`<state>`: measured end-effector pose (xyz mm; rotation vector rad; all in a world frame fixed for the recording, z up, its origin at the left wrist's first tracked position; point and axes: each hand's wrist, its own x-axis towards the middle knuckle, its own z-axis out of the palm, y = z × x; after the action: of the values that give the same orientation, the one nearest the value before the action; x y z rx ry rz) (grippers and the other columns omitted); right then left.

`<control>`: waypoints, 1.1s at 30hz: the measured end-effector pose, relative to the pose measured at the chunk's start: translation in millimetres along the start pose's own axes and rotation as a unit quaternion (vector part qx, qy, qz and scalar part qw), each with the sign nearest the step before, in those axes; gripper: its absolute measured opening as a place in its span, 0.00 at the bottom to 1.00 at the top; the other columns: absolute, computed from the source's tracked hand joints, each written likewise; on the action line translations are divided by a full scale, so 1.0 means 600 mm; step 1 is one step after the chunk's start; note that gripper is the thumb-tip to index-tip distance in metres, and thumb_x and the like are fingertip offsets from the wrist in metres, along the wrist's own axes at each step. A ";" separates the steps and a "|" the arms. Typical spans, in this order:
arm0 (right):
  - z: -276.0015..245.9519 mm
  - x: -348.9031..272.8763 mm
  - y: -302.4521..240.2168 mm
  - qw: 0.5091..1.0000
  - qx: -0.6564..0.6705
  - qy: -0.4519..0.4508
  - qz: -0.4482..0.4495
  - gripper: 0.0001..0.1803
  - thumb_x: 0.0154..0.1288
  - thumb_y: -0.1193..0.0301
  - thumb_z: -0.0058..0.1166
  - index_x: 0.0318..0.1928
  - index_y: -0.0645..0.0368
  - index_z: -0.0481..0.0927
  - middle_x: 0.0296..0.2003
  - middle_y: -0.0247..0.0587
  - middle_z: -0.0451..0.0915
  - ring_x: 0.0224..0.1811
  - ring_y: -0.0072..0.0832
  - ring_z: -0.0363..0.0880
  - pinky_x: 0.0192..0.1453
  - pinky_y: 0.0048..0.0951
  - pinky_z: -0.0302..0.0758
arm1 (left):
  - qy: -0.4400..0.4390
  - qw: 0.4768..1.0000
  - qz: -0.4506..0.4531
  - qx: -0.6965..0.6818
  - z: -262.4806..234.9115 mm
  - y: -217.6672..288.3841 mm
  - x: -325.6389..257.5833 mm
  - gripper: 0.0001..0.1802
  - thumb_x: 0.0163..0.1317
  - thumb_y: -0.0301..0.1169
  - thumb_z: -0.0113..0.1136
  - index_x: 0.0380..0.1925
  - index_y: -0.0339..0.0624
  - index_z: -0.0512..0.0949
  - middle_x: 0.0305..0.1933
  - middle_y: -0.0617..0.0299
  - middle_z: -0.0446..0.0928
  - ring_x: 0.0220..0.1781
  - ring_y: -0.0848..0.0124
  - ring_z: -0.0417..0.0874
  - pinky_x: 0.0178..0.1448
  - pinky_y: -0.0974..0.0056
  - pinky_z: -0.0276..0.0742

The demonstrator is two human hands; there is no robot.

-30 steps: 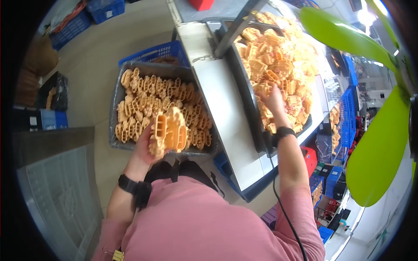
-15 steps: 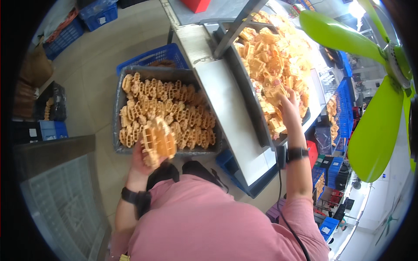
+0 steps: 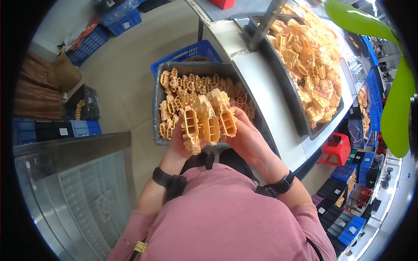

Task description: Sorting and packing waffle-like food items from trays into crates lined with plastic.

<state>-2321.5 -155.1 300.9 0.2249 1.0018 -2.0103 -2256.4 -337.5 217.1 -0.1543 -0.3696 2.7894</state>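
Note:
In front of my body, over the bin, both hands are raised with tan plastic housings in them. My left hand [image 3: 176, 143] is closed round housings [image 3: 191, 128] with oval, ribbed openings, at least two side by side. My right hand [image 3: 247, 138] grips another tan housing [image 3: 228, 123], pressed close to the left hand's ones. A thin red strand shows beside the right fingers. Behind the hands, a grey lined bin [image 3: 157, 104] contains rows of similar housings. Some fingers are hidden by the parts.
To the right, a white-topped table [image 3: 278, 104] bears a dark tray [image 3: 285, 80] heaped with loose tan housings. A blue crate [image 3: 185, 53] stands behind the bin. Green fan blades [image 3: 396, 108] are at far right, near a red stool [image 3: 334, 148]. A metal-framed panel [image 3: 93, 187] stands lower left.
My right hand has come from the heaped tray back to my left hand, bringing a housing. The left hand has shifted slightly, its housings now turned openings up. The whole view has swung right.

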 end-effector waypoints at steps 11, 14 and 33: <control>-0.024 0.009 -0.024 0.993 -0.055 -0.041 0.099 0.21 0.71 0.70 0.42 0.62 0.47 0.60 0.56 0.34 0.69 0.57 0.23 0.68 0.59 0.32 0.67 | 0.046 0.995 0.074 0.046 -0.017 -0.004 -0.021 0.32 0.64 0.53 0.48 0.61 0.43 0.66 0.61 0.52 0.69 0.62 0.56 0.71 0.63 0.45 0.69; -0.035 0.009 -0.048 0.997 -0.015 -0.040 0.059 0.24 0.67 0.70 0.44 0.63 0.46 0.60 0.56 0.34 0.69 0.57 0.26 0.69 0.58 0.34 0.68 | 0.024 0.997 0.074 0.009 -0.031 -0.016 -0.020 0.34 0.64 0.54 0.49 0.62 0.42 0.64 0.62 0.51 0.67 0.63 0.56 0.69 0.64 0.46 0.67; -0.160 0.095 -0.056 0.881 -0.371 -0.013 0.292 0.27 0.59 0.57 0.53 0.51 0.66 0.72 0.40 0.40 0.75 0.39 0.23 0.74 0.42 0.23 0.73 | 0.272 0.917 -0.124 0.263 -0.063 -0.002 0.036 0.24 0.59 0.40 0.62 0.51 0.41 0.70 0.40 0.63 0.78 0.35 0.77 0.80 0.43 0.69 0.80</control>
<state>-2401.3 -110.2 228.8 0.0634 1.4084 -0.9921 -2271.0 -320.5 179.4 -0.6750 0.4617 2.3552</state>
